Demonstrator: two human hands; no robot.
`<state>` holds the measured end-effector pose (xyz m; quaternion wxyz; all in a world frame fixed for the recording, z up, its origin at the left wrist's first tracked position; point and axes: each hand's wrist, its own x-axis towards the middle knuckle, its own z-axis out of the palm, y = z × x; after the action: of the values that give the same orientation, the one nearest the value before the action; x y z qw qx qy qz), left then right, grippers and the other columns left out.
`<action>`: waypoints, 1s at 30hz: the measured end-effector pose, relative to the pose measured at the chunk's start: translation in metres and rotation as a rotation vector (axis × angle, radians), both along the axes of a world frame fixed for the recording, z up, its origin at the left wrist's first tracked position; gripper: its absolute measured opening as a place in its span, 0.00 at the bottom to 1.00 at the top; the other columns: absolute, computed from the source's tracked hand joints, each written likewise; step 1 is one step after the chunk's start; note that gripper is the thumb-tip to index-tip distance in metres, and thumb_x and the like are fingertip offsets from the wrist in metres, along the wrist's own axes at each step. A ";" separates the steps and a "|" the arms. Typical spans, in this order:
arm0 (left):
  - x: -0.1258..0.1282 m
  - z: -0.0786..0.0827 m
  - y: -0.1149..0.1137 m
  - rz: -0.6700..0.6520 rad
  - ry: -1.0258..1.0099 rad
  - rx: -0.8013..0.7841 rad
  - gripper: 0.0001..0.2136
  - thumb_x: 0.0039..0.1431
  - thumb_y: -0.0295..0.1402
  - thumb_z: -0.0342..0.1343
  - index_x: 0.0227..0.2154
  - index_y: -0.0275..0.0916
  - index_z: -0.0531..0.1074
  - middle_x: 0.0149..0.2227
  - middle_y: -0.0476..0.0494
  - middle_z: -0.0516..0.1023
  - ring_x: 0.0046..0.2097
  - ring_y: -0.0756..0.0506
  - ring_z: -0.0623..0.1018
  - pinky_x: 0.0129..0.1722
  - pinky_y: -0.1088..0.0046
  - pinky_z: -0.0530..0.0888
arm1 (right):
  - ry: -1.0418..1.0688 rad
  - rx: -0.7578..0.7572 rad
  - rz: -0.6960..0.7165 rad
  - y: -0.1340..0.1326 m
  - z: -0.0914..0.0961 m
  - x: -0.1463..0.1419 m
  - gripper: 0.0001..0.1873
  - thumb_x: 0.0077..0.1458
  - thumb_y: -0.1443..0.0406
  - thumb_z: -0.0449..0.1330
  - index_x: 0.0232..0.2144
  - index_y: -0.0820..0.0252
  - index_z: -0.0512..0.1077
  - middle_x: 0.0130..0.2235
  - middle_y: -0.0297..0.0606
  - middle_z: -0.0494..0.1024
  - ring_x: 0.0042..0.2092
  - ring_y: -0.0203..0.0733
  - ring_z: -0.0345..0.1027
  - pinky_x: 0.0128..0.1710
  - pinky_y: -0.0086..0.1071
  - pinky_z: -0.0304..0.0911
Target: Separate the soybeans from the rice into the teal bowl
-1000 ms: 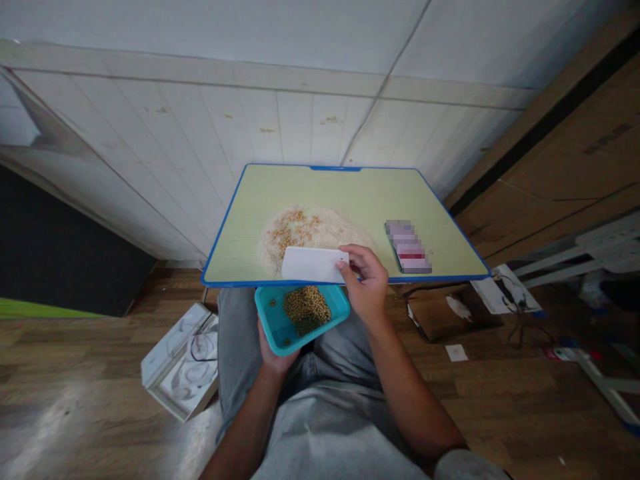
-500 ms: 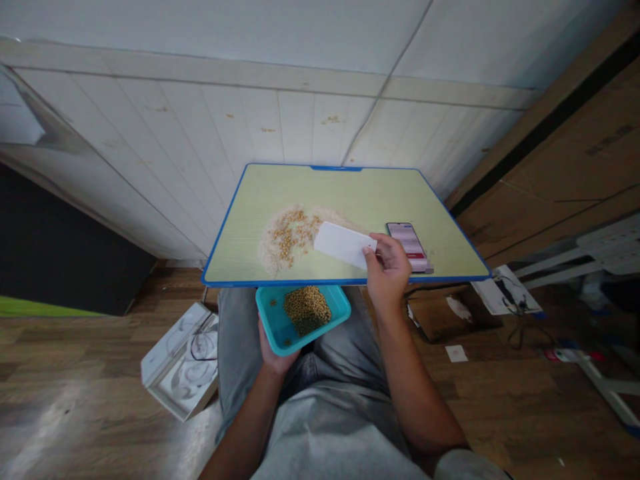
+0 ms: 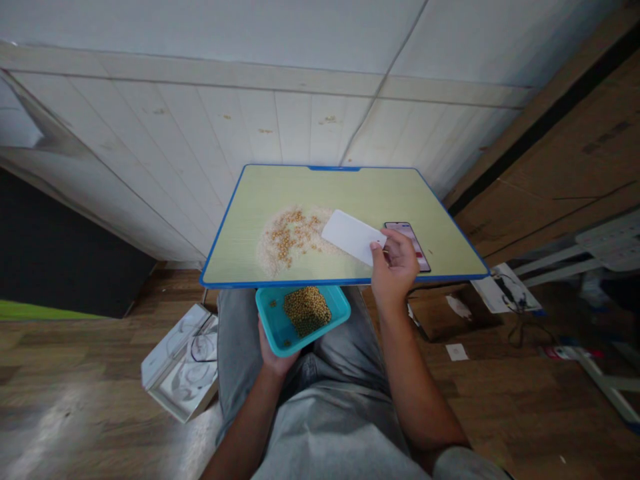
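My right hand (image 3: 395, 267) pinches one end of a flat white card (image 3: 353, 235), held tilted over the table (image 3: 280, 183). The card's far end hides part of a spread of white rice grains (image 3: 270, 259). Tan soybeans (image 3: 285, 240) lie mixed among the rice, left of the card. Below the table's front edge, my left hand (image 3: 277, 357) grips a turquoise plastic tub (image 3: 341, 313) from underneath, its fingers partly hidden. Inside the tub is a heap of soybeans (image 3: 307, 310), with a few lying apart near its left wall.
A smartphone (image 3: 407, 243) lies on the table, partly behind my right hand. On the floor at left is an open white box (image 3: 183, 363) with a cable in it. Cardboard (image 3: 560, 160) stands at right, and a panelled wall (image 3: 295, 127) rises behind the table.
My right hand has moved a little to the right and up with the white card, whose far end is now raised more. The left hand and tub have stayed still.
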<state>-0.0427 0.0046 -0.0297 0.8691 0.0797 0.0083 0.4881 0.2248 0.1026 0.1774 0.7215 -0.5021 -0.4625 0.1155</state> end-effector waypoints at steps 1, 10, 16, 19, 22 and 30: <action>0.000 0.000 0.000 -0.002 -0.003 0.001 0.39 0.81 0.62 0.32 0.80 0.50 0.68 0.83 0.50 0.68 0.89 0.36 0.48 0.87 0.41 0.35 | -0.006 -0.009 0.011 -0.001 0.000 -0.002 0.13 0.65 0.57 0.70 0.49 0.54 0.82 0.43 0.39 0.88 0.42 0.46 0.85 0.39 0.37 0.81; -0.003 -0.008 0.002 -0.009 -0.006 0.003 0.41 0.80 0.65 0.30 0.80 0.51 0.70 0.83 0.51 0.68 0.89 0.37 0.51 0.88 0.44 0.33 | -0.058 -0.031 0.115 -0.003 0.001 -0.013 0.10 0.66 0.60 0.69 0.49 0.53 0.83 0.43 0.38 0.90 0.43 0.44 0.86 0.42 0.37 0.82; -0.004 -0.008 0.000 0.000 0.033 -0.032 0.40 0.79 0.66 0.34 0.79 0.53 0.70 0.83 0.50 0.68 0.89 0.37 0.48 0.88 0.43 0.38 | -0.012 -0.057 0.138 -0.003 0.002 -0.013 0.11 0.65 0.58 0.70 0.48 0.52 0.83 0.44 0.39 0.89 0.44 0.46 0.86 0.42 0.38 0.82; -0.004 -0.006 0.001 -0.001 0.041 -0.037 0.40 0.79 0.66 0.32 0.80 0.54 0.69 0.84 0.51 0.68 0.90 0.38 0.48 0.87 0.42 0.37 | -0.011 -0.069 0.164 -0.004 0.001 -0.014 0.11 0.64 0.58 0.71 0.47 0.52 0.83 0.42 0.38 0.90 0.42 0.45 0.85 0.42 0.38 0.81; -0.002 -0.005 0.001 0.009 0.030 -0.036 0.39 0.79 0.65 0.33 0.80 0.54 0.69 0.83 0.51 0.69 0.89 0.38 0.49 0.88 0.43 0.37 | -0.008 -0.054 0.151 -0.004 0.001 -0.015 0.11 0.64 0.58 0.70 0.47 0.53 0.83 0.43 0.38 0.90 0.43 0.45 0.85 0.42 0.38 0.81; -0.002 -0.005 0.001 0.012 0.022 -0.028 0.39 0.80 0.64 0.32 0.79 0.51 0.71 0.83 0.51 0.69 0.89 0.37 0.53 0.88 0.44 0.37 | -0.029 -0.075 0.205 -0.002 -0.001 -0.015 0.11 0.64 0.58 0.70 0.48 0.52 0.83 0.43 0.37 0.89 0.42 0.44 0.85 0.42 0.38 0.81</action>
<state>-0.0447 0.0053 -0.0350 0.8672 0.0730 0.0251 0.4920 0.2099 0.1003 0.1766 0.6798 -0.4803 -0.5175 0.1987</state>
